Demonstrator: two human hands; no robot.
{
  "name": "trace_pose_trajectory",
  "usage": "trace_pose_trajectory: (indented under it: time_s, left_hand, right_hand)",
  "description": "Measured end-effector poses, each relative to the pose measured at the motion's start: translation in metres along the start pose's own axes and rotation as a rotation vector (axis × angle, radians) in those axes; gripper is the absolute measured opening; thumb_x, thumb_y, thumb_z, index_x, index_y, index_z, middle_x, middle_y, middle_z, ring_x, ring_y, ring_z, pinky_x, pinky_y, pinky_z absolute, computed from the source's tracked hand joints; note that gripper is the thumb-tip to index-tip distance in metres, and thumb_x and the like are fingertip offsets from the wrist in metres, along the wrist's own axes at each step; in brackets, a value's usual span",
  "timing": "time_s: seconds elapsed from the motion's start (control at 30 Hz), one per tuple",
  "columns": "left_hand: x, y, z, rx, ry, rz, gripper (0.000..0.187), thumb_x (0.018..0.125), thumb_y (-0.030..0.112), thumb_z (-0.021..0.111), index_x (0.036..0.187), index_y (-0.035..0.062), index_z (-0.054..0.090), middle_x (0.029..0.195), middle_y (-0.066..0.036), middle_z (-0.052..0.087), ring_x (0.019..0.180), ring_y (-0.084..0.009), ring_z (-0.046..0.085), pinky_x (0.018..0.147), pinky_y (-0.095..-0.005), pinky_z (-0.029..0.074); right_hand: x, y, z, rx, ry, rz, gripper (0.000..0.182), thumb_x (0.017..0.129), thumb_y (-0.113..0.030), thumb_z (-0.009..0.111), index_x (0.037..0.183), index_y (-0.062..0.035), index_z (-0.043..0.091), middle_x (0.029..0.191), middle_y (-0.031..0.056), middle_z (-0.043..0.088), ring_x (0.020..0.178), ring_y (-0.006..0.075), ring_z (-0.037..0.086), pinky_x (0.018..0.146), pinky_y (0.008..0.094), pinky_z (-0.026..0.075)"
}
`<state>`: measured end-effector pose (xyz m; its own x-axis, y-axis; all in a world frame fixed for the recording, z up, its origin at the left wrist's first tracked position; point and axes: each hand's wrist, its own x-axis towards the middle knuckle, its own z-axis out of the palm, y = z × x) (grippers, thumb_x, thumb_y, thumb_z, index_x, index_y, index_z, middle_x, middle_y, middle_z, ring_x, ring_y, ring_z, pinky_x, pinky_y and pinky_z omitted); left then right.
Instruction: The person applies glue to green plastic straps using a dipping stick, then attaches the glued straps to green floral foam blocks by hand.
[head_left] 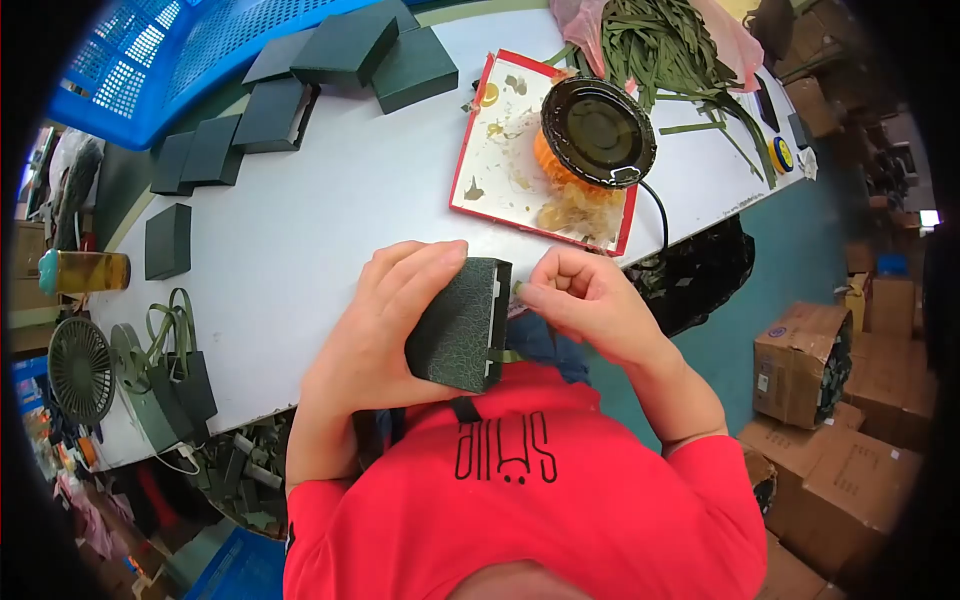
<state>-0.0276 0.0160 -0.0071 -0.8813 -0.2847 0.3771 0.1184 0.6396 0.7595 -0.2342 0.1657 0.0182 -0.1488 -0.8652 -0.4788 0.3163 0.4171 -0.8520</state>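
Observation:
My left hand (pixel 370 325) is closed around a small dark green box (pixel 452 330) with a crackle-patterned surface, held close to my body at the table's front edge. The box is turned so that an open side with a pale edge faces right. A short green ribbon (pixel 506 356) sticks out low on that side. Just to the right of the box, my right hand (pixel 600 305) has thumb and index finger pinched on a small greenish ribbon end (pixel 518 288). Most of that piece is hidden by the fingers.
A red-rimmed tray (pixel 478 130) holds a black pot (pixel 598 132) of brownish liquid with a cable. Green ribbons (pixel 655 45) lie behind it. Several dark green boxes (pixel 415 70), a blue crate (pixel 215 50), a fan (pixel 82 370) and a jar (pixel 90 272) stand leftward; cartons (pixel 800 365) at right.

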Motion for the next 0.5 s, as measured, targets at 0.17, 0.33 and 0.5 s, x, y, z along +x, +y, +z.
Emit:
trace_pose_trajectory:
  time_s: [0.17,0.33,0.5]
  left_hand:
    - [0.001,0.002,0.0,-0.021,-0.001,0.003,0.099,0.055,0.019,0.093,0.142,0.0039,0.047,0.14,-0.016,0.054,0.122,-0.0391,0.052,0.104,-0.0479,0.044]
    - [0.002,0.004,0.0,-0.037,-0.004,0.003,0.099,0.055,0.019,0.093,0.142,0.0039,0.048,0.139,-0.015,0.055,0.122,-0.0387,0.052,0.103,-0.0474,0.045]
    - [0.003,0.005,-0.001,-0.046,-0.033,-0.024,0.094,0.057,0.02,0.092,0.14,0.005,0.051,0.138,-0.014,0.056,0.12,-0.0372,0.053,0.101,-0.0469,0.044]
  right_hand:
    - [0.008,0.003,0.006,-0.049,-0.028,0.013,0.018,0.094,-0.017,0.07,0.084,-0.0077,0.059,0.069,-0.0077,0.055,0.059,-0.0011,0.045,0.052,0.0182,0.033]
    - [0.013,0.004,0.005,-0.097,-0.036,0.024,0.022,0.095,-0.017,0.07,0.079,-0.0093,0.056,0.065,-0.0088,0.052,0.057,-0.0008,0.043,0.051,0.0192,0.032]
    - [0.018,0.006,-0.003,-0.219,-0.086,0.065,0.025,0.093,-0.021,0.07,0.077,-0.0052,0.058,0.065,-0.0054,0.054,0.06,0.0015,0.045,0.053,0.0215,0.034]
